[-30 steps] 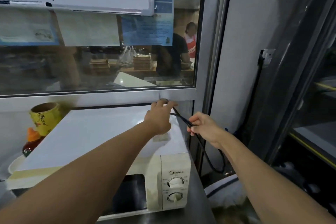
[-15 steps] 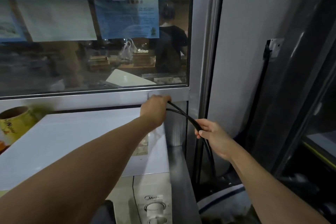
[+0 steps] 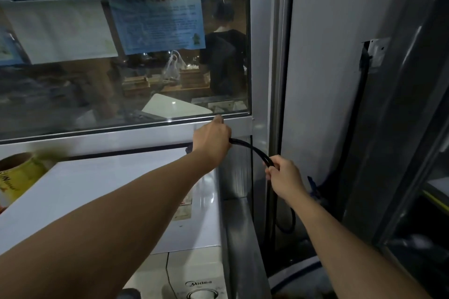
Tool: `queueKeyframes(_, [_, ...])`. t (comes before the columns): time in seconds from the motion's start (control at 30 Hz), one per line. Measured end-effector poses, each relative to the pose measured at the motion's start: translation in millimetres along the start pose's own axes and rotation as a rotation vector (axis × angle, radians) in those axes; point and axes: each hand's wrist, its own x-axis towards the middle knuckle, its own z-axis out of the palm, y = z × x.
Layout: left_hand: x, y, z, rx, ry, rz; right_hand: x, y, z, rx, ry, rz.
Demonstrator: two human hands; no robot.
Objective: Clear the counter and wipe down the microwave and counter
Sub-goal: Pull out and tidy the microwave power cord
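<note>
- The left hand (image 3: 212,139) reaches over the back right corner of the white microwave (image 3: 102,192), close under the metal window frame (image 3: 145,132); its fingers are clenched around a black power cord (image 3: 250,149).
- The cord comes out of the left fist to the right as two strands side by side, arches down and runs into the right hand (image 3: 283,178).
- The right hand sits lower and to the right of the left one, off the microwave's right side, its fingers pinched shut on the same cord.
- Below the right hand a dark loop of cord (image 3: 288,222) hangs down in the narrow gap beside the metal post.
- The microwave stands on the steel tabletop (image 3: 239,238), pushed up against the wall under the window; its flat top fills the lower left of the view, and a sticker lies at its right edge.
- Its front panel shows at the bottom edge, with the brand name and the top of a round dial (image 3: 200,294).
- A yellow roll with printed letters (image 3: 18,175) stands just to the left of the microwave, against the window frame.
- Papers and a blue notice (image 3: 156,23) are stuck on the glass; through it a person in a dark shirt (image 3: 224,60) stands with their back turned, beside stacked boxes and a plastic bag.
- On the grey wall to the right, a small metal plate (image 3: 376,52) sits above a dark vertical strip.
</note>
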Motion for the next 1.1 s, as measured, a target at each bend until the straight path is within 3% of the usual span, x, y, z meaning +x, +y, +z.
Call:
queueKeyframes(0.43, [18.2,40.6,38.9,-0.12,-0.153,-0.157,24.0,53.0,19.0,0.255,0.091,0.291])
queueKeyframes(0.83, [23.6,47.9,71.0,-0.053,-0.198,-0.142,24.5,93.0,13.5,0.08,0.014,0.199])
queueKeyframes(1.1, [36.7,51.1,86.2,0.081,-0.246,-0.038,8.3,93.6,27.7,0.338,-0.179,0.41])
